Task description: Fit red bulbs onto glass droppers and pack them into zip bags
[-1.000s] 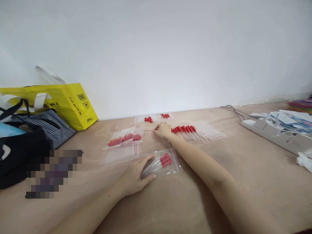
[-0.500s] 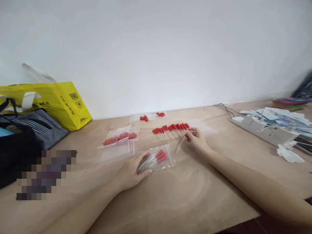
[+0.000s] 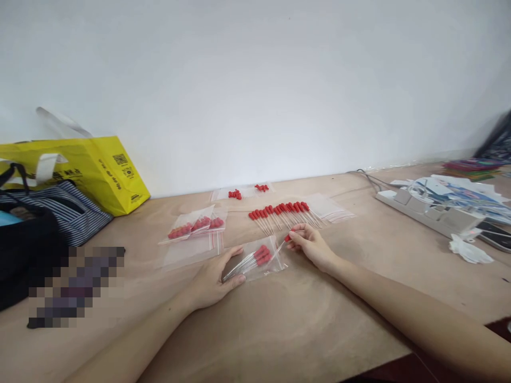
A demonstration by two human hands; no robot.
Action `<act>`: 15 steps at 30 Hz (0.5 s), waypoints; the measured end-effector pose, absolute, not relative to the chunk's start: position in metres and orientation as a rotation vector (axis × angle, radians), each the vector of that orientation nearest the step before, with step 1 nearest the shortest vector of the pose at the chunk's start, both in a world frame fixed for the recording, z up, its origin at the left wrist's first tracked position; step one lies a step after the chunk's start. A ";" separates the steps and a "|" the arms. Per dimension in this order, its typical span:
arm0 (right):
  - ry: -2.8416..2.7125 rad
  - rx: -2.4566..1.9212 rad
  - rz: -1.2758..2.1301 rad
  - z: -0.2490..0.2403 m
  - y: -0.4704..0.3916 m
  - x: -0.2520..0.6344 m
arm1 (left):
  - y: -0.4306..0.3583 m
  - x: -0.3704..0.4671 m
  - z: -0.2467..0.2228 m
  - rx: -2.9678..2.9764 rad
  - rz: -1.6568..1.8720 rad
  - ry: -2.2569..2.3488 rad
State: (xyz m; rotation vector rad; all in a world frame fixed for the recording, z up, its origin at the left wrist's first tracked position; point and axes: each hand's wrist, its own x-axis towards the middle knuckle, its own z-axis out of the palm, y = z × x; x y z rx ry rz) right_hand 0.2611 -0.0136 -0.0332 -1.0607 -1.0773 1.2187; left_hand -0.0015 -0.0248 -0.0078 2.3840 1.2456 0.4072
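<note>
My left hand [image 3: 217, 281] is closed round the left end of a clear zip bag [image 3: 261, 272], thumb below and fingers above. Several droppers with red rubber bulbs [image 3: 262, 254] lie inside it, their clear stems toward my left palm. At the bag's right end, my right hand [image 3: 313, 246] pinches one dropper [image 3: 287, 238] by its red bulb. Its thin stem slants down-left to the bag's opening; whether the tip is inside I cannot tell. Just beyond my right hand, a row of similar droppers [image 3: 279, 210] lies fanned out on the wooden table [image 3: 279, 330].
Filled bags [image 3: 195, 226] overlap at left, above an empty-looking bag [image 3: 187, 252]. More red pieces [image 3: 235, 194] lie by the wall. Flat zip bags [image 3: 329, 207] sit behind the row. A power strip [image 3: 427, 213] and papers are right; a yellow bag [image 3: 115, 175] stands left.
My right hand has moved left and toward me, bringing the pinched dropper from the row to the bag's right end. My left hand still holds the bag in nearly the same place.
</note>
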 end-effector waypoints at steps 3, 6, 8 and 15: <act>-1.363 -1.047 1.249 -0.035 -0.017 0.260 | -0.025 0.000 -0.008 2.406 0.413 1.249; -1.601 -1.053 1.212 -0.038 -0.018 0.260 | -0.025 0.000 -0.008 2.424 0.408 1.252; -1.698 -1.071 1.193 -0.040 -0.017 0.260 | -0.024 0.000 -0.009 2.434 0.413 1.250; -1.925 -0.960 1.169 -0.040 -0.013 0.262 | -0.025 0.000 -0.010 2.443 0.412 1.251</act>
